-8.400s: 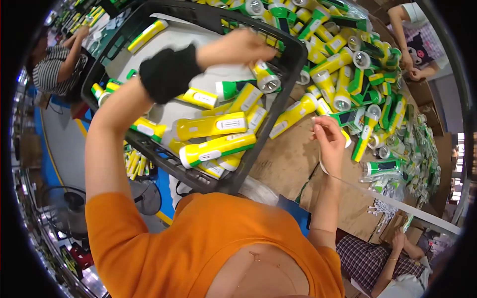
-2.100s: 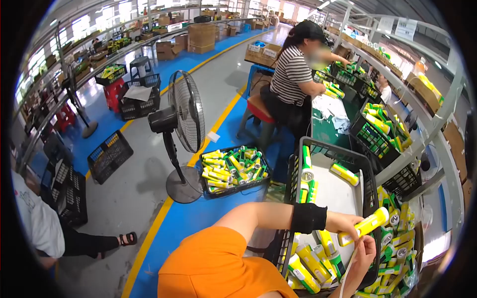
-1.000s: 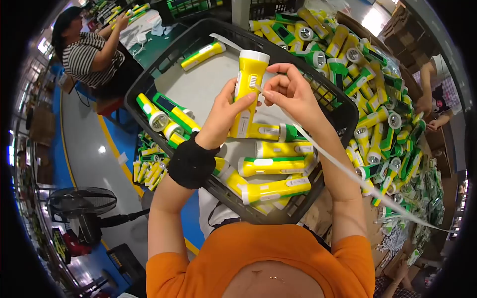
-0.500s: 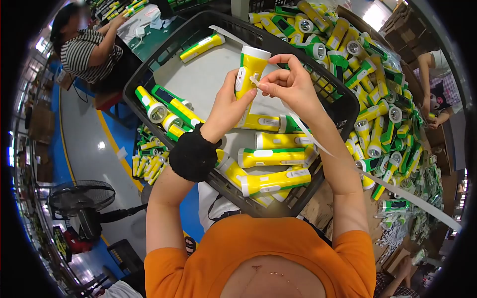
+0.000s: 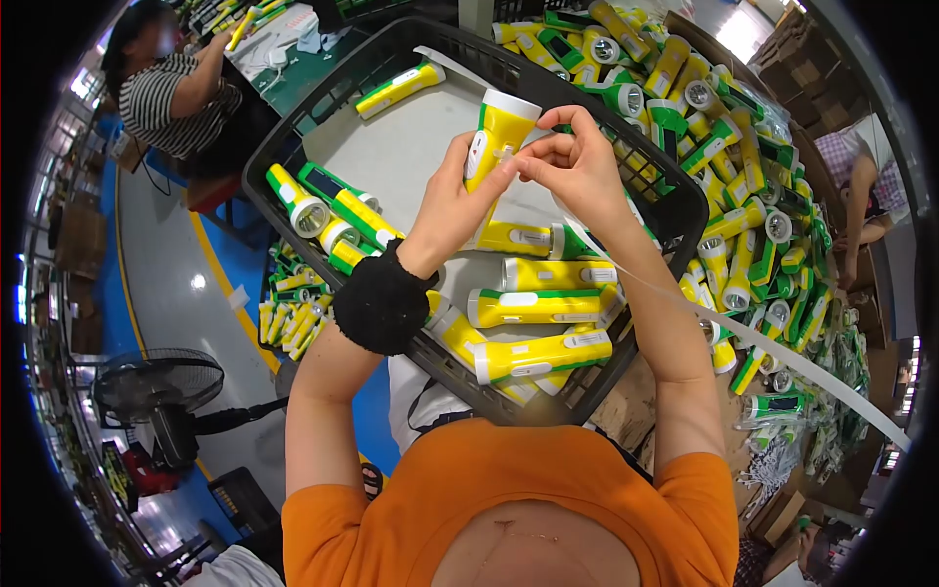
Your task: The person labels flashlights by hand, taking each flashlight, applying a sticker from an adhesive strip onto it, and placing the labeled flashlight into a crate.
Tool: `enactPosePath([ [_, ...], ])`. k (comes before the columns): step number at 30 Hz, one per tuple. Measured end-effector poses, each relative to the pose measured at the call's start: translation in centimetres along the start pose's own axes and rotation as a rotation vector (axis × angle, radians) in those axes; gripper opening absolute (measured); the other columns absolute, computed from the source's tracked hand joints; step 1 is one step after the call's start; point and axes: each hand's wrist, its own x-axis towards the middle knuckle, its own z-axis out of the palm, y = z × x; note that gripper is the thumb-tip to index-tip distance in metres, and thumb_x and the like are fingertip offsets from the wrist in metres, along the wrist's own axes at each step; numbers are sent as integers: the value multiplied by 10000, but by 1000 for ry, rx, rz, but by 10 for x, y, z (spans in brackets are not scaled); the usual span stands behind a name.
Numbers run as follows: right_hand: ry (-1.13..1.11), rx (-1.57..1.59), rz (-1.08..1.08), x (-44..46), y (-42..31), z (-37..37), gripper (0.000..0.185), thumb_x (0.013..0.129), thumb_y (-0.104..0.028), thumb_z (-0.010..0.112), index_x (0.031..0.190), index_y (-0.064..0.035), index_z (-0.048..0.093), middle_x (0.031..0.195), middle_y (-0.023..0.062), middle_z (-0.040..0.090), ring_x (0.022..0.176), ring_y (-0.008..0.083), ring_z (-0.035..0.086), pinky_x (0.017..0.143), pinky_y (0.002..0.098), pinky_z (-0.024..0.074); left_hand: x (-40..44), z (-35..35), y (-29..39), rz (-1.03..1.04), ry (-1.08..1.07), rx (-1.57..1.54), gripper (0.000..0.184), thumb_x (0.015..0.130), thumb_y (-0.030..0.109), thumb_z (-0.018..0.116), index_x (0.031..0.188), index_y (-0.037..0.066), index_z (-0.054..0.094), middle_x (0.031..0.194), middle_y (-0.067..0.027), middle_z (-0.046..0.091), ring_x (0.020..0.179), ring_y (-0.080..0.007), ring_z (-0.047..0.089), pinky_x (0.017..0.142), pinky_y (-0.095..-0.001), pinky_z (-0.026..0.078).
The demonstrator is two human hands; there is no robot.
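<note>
My left hand (image 5: 452,201) is wrapped around a yellow and green flashlight (image 5: 505,122), tilted with its wide white-rimmed head up. My right hand (image 5: 577,166) is closed in a pinch against the flashlight's side, where a small white piece (image 5: 503,154) shows by the fingertips. From under this hand a long white strip (image 5: 782,354) trails across the right forearm to the lower right; its end in the fingers is hidden. Below both hands stands a black crate (image 5: 675,220), with several similar flashlights (image 5: 544,307) lying in it on a pale sheet.
A large heap of flashlights (image 5: 719,147) lies right of the crate, with bagged ones (image 5: 831,391) nearer. On the left are a black fan (image 5: 161,391) and a seated person in a striped top (image 5: 161,108). Another person's arm (image 5: 861,205) reaches in at the right.
My right fingertips have closed in on the flashlight's side, and the white piece now lies nearer its surface. The flashlight has tilted slightly to the right. The person at right has leaned and reached lower.
</note>
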Motion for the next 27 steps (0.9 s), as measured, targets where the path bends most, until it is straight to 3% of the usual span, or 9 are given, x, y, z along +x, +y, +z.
enactPosePath([
  [10, 235, -418, -230, -13, -2, 16, 284, 780, -20, 664, 1003, -34, 489, 743, 21, 564, 622, 68, 581, 534, 195, 475, 0, 0, 4, -111, -8, -382, 366, 925, 346, 505, 1100, 24, 497, 872, -53, 590, 699, -130, 580, 665, -242, 466],
  [14, 149, -343, -162, -14, 1, 16, 127, 812, -92, 671, 889, -20, 600, 701, 9, 579, 598, 67, 575, 505, 196, 475, 2, 6, -24, 71, 237, 253, 598, 852, 392, 597, 1212, -59, 441, 1124, -237, 558, 1020, -326, 570, 876, -373, 451],
  [15, 177, -306, -124, -14, 0, 19, 114, 818, -91, 663, 881, -7, 618, 718, 21, 606, 592, 73, 575, 506, 200, 477, 2, 8, -25, 71, 289, 154, 704, 812, 412, 636, 1247, -91, 404, 1211, -291, 492, 1150, -379, 480, 949, -401, 398],
  [17, 181, -287, -155, -12, 1, 19, 97, 835, -75, 630, 888, 7, 624, 735, 37, 620, 581, 80, 577, 503, 204, 474, 1, 7, -20, 67, 285, 91, 668, 796, 414, 648, 1212, -67, 442, 1143, -272, 541, 1089, -385, 525, 895, -389, 438],
  [18, 165, -276, -141, -11, 3, 17, 88, 840, -64, 616, 882, 14, 621, 725, 41, 613, 565, 83, 572, 502, 202, 468, 1, 3, -14, 66, 241, 97, 568, 804, 375, 649, 1176, -21, 485, 1013, -242, 601, 933, -306, 624, 777, -361, 487],
  [20, 165, -256, -108, -12, -2, 21, 91, 843, -57, 604, 872, 28, 612, 703, 39, 598, 539, 83, 559, 480, 199, 450, -3, 2, -7, 137, 289, 130, 483, 779, 313, 673, 1129, 23, 509, 889, -205, 615, 815, -310, 641, 702, -358, 494],
  [24, 102, -207, -157, -18, -6, 19, 79, 841, -40, 595, 834, 37, 612, 639, 23, 562, 474, 75, 519, 427, 201, 403, -14, 3, 10, 319, 367, 306, 480, 742, 249, 695, 1136, 42, 515, 854, -196, 605, 772, -348, 617, 673, -357, 495],
  [26, 83, -86, -140, -17, -7, 20, 92, 806, -69, 634, 788, 18, 615, 581, 9, 552, 466, 73, 500, 418, 219, 392, -17, 3, 15, 572, 313, 232, 491, 713, 206, 706, 1138, 53, 514, 820, -188, 592, 746, -366, 603, 637, -351, 494],
  [27, 103, -208, -131, 1, 31, -1, 85, 802, -60, 632, 781, 20, 612, 579, 5, 550, 460, 76, 502, 418, 217, 390, -30, 11, 28, 643, 195, 266, 509, 708, 199, 711, 1151, 54, 507, 820, -189, 591, 743, -365, 604, 627, -347, 494],
])
